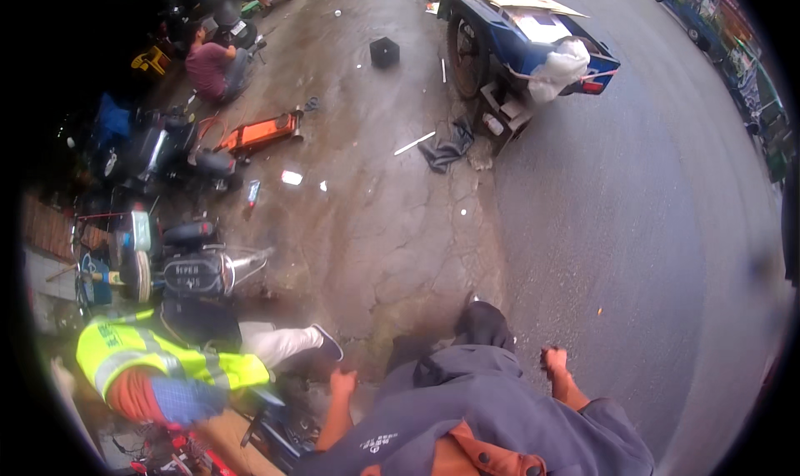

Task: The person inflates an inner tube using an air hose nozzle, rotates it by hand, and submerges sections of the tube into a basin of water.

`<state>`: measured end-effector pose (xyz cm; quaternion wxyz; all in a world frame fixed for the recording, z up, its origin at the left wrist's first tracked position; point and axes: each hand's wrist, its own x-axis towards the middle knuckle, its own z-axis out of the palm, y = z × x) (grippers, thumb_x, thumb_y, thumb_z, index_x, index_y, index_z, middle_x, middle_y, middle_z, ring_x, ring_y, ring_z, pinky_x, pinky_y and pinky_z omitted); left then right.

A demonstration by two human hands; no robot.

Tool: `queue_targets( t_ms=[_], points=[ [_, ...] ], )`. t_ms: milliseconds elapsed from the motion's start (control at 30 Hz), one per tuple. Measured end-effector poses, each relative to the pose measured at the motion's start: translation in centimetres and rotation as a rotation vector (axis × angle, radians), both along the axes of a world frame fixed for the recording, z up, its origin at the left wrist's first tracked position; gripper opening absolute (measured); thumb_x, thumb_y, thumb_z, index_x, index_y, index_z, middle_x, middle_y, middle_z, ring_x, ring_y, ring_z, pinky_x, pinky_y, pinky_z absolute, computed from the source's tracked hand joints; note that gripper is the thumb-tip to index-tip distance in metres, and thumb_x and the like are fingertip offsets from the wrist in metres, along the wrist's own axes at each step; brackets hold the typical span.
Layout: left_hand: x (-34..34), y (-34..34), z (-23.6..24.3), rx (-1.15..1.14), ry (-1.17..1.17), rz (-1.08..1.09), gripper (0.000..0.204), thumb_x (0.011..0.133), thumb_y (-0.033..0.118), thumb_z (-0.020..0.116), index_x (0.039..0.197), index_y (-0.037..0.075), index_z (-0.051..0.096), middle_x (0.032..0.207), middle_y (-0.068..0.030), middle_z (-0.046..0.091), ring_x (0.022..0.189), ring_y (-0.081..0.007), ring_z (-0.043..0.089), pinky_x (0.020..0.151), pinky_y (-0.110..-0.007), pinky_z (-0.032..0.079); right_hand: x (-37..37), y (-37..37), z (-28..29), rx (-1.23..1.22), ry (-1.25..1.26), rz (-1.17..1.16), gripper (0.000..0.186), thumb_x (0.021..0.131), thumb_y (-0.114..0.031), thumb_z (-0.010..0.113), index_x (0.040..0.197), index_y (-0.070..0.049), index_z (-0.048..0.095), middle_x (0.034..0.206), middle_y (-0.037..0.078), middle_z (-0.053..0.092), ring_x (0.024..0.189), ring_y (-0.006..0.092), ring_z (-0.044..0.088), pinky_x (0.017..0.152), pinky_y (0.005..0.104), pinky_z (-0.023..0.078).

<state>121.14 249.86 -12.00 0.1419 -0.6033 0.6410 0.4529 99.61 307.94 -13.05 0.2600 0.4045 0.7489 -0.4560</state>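
Note:
My left hand hangs beside my body, its fingers curled in, with nothing visible in it. On the other side, my right hand is held out over the grey road, also closed into a loose fist. No object shows in it, though its fingers are small and a little blurred. I wear a dark grey jacket, and one dark-clad leg reaches forward on the wet pavement. Nearest to my left hand is the shoe of a person in a yellow reflective vest, bent over at the left.
Parked scooters line the left, with an orange floor jack and a seated person beyond. A blue cargo tricycle stands ahead by the road. A black box and dark cloth lie on the pavement.

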Motion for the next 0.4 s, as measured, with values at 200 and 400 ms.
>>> queue_targets(
  t_ms=[200,400],
  points=[
    [-10.7,1.0,3.7,-0.002,0.102,-0.055,0.032,0.082,0.012,0.070,0.109,-0.006,0.067,0.094,-0.0202,0.073,0.085,-0.0303,0.071,0.079,-0.041,0.055,-31.9,-4.6,4.1,0.132,0.301,0.353,0.044,0.082,-0.021,0.066,0.115,0.007,0.066,0.090,0.019,0.072,0.079,0.0277,0.068,0.070,0.0385,0.054],
    [-20.0,-7.4,3.6,0.006,-0.130,-0.466,0.040,0.082,0.029,0.075,0.112,0.002,0.071,0.107,-0.0195,0.074,0.099,-0.0354,0.071,0.089,-0.043,0.053,-47.8,-17.5,5.8,0.098,0.477,0.570,0.042,0.087,-0.025,0.068,0.116,0.005,0.066,0.095,0.013,0.072,0.087,0.0222,0.065,0.081,0.0349,0.052]
  ],
)
